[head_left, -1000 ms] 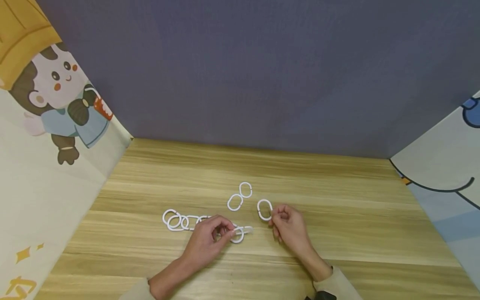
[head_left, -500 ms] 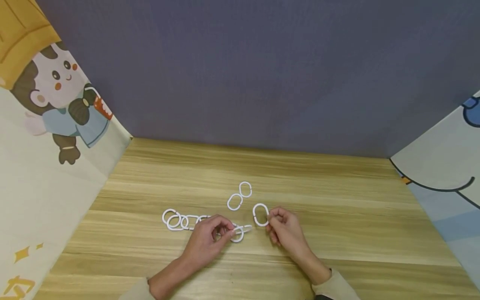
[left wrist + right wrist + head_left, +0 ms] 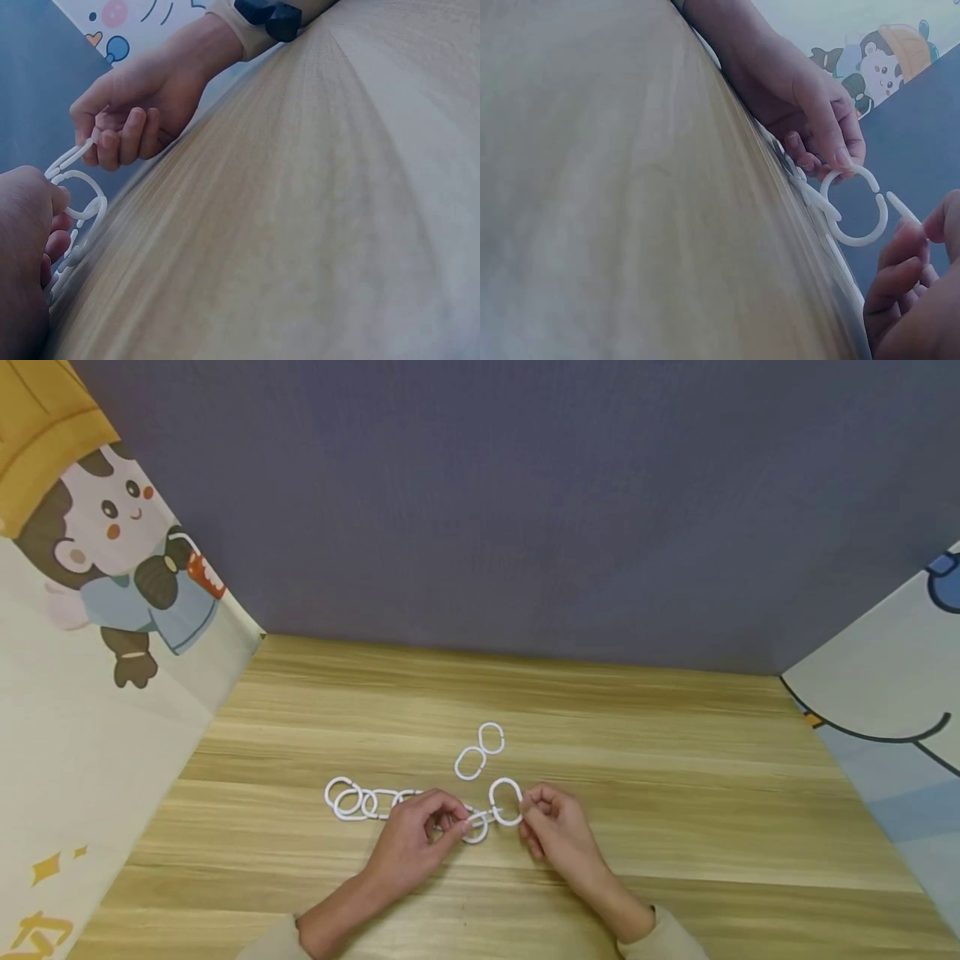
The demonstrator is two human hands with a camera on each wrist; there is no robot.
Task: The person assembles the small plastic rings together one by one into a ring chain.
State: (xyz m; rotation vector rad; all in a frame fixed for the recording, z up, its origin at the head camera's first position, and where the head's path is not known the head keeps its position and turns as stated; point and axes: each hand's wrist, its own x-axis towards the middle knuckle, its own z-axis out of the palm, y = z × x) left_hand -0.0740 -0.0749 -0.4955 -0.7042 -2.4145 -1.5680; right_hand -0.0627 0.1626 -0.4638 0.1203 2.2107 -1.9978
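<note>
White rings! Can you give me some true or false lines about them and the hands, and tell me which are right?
1. The left hand pinches a ring. True.
2. The right hand is empty. False: it pinches another ring.
3. Two other rings lie on the table, touched by neither hand. True.
4. The chain stretches off past the right hand. False: it stretches out past the left hand.
5. The rings are red. False: they are white.

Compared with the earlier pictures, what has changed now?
The right hand has moved its white ring leftward and nearer the person, toward the open link that the left hand pinches. Neither hand has let go. The chain and the two farther rings have stayed.
</note>
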